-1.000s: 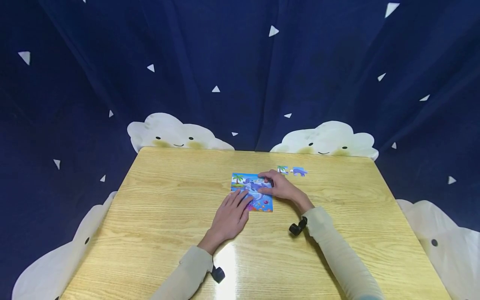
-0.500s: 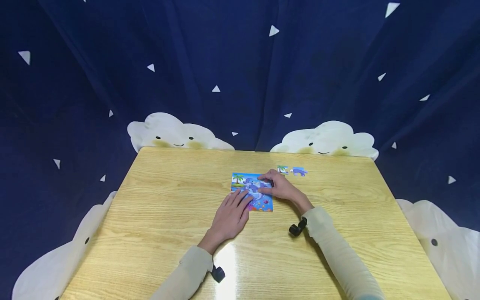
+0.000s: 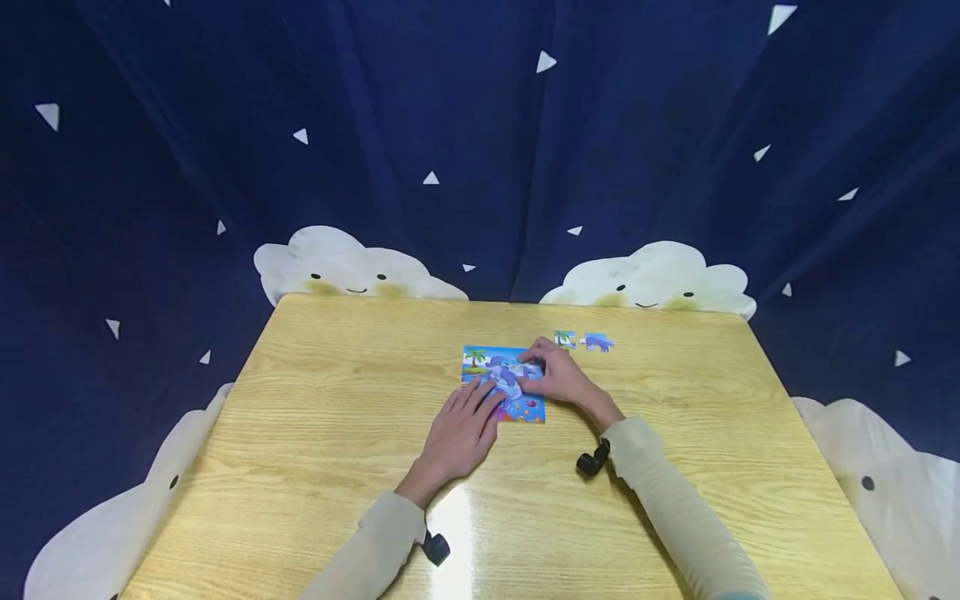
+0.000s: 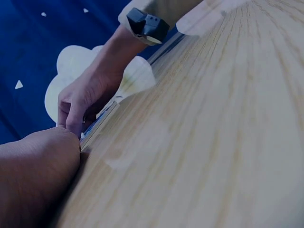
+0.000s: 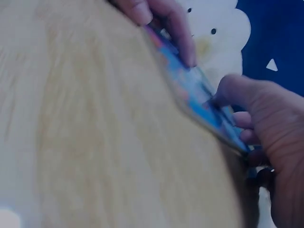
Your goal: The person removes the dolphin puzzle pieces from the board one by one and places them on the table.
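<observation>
A small jigsaw puzzle with a palm tree, purple dolphins and blue water lies on the wooden table. My left hand rests on its lower left part, fingers extended across the picture. Over its right part, my right hand has thumb and index finger bent toward each other, pinching at a puzzle piece largely hidden by the fingers. In the right wrist view, the thumb of my right hand meets the surface of the puzzle. The left wrist view shows my right hand beyond my left hand.
Two loose puzzle pieces lie beyond my right hand: one with a palm tree, one with a purple shape. The light wooden table extends around them. A dark blue curtain with white clouds hangs behind its far edge.
The dolphin picture beneath my right fingers looks shifted, with a pale patch now showing between thumb and index finger. My right hand has moved very slightly; my left hand stays in place.
</observation>
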Available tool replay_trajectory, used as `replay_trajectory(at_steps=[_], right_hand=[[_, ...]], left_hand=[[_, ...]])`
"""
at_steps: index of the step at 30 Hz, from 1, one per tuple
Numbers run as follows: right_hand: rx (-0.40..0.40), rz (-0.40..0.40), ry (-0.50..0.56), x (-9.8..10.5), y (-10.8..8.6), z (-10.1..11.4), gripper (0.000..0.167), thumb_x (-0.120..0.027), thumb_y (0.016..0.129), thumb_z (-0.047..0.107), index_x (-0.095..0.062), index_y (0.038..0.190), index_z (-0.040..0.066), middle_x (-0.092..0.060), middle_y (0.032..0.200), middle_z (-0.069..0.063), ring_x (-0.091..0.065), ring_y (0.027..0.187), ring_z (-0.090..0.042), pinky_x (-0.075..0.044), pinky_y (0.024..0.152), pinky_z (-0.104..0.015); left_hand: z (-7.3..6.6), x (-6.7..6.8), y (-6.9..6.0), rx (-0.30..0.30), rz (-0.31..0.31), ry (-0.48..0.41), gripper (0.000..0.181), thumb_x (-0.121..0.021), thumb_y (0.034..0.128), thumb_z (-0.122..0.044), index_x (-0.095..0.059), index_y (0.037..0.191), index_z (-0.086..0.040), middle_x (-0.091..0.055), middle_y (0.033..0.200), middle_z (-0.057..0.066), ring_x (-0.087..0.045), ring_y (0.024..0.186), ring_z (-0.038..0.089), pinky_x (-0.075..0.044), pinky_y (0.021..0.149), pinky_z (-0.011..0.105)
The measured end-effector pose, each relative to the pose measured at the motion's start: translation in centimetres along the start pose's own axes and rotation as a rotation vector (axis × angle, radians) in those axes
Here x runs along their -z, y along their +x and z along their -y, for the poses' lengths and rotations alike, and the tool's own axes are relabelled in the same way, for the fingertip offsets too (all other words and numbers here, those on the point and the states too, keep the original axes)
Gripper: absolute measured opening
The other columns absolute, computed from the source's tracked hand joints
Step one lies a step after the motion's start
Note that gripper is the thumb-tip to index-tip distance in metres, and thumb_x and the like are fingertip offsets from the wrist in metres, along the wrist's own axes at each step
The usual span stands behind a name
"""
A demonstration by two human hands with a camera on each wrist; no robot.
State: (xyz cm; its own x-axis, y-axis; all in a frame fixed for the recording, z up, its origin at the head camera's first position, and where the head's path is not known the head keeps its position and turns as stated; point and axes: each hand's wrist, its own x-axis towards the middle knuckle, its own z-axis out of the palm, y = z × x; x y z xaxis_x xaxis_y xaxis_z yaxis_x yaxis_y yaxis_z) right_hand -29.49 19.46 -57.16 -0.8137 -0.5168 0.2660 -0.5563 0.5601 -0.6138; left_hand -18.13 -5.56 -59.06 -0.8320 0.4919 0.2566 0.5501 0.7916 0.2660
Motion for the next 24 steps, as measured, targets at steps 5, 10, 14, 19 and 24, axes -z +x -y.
replay_trajectory(at_steps=[5,10,14,19,24], right_hand=[[0.045,-0.052,0.013,0.1,-0.2,-0.1,0.034,-0.085,0.077,0.024,-0.076,0.103,0.004,-0.065,0.093,-0.006,-0.056,0.076,-0.016,-0.047,0.066,-0.026],[0.058,-0.074,0.061,0.7,-0.4,-0.2,0.032,-0.085,0.077,0.015,-0.075,0.105,0.002,-0.064,0.083,-0.005,-0.054,0.065,-0.015,-0.045,0.059,-0.024],[0.021,-0.054,0.087,1.2,-0.6,0.0,0.034,-0.086,0.078,0.013,-0.075,0.108,0.001,-0.063,0.081,-0.005,-0.056,0.067,-0.019,-0.045,0.06,-0.024],[-0.001,-0.045,0.102,1.9,-0.6,0.2,0.036,-0.086,0.078,0.013,-0.076,0.109,-0.001,-0.068,0.088,-0.008,-0.061,0.076,-0.022,-0.047,0.064,-0.025],[-0.012,-0.04,0.07,2.8,-0.9,0.1,0.04,-0.086,0.077,0.014,-0.075,0.112,0.0,-0.07,0.095,-0.007,-0.063,0.084,-0.019,-0.051,0.071,-0.029]], left_hand=[[0.0,0.0,0.0,-0.005,-0.008,-0.007,0.05,-0.035,0.1112,-0.033,-0.046,0.158,-0.02,-0.038,0.167,0.005,-0.026,0.157,0.031,-0.022,0.127,0.051],[-0.1,0.1,0.0,0.002,-0.002,-0.021,0.05,-0.035,0.1111,-0.033,-0.046,0.159,-0.02,-0.038,0.167,0.005,-0.026,0.158,0.031,-0.022,0.127,0.051],[-0.2,0.1,0.0,0.006,0.008,-0.017,0.051,-0.035,0.1113,-0.033,-0.045,0.159,-0.021,-0.037,0.168,0.005,-0.025,0.158,0.03,-0.022,0.127,0.051],[-0.2,0.1,0.0,0.012,0.025,-0.002,0.051,-0.033,0.1117,-0.034,-0.044,0.16,-0.022,-0.035,0.169,0.003,-0.023,0.159,0.029,-0.022,0.127,0.05],[-0.1,0.2,0.0,0.022,0.039,-0.006,0.051,-0.033,0.1118,-0.035,-0.043,0.16,-0.023,-0.034,0.169,0.002,-0.022,0.159,0.027,-0.02,0.128,0.049]])
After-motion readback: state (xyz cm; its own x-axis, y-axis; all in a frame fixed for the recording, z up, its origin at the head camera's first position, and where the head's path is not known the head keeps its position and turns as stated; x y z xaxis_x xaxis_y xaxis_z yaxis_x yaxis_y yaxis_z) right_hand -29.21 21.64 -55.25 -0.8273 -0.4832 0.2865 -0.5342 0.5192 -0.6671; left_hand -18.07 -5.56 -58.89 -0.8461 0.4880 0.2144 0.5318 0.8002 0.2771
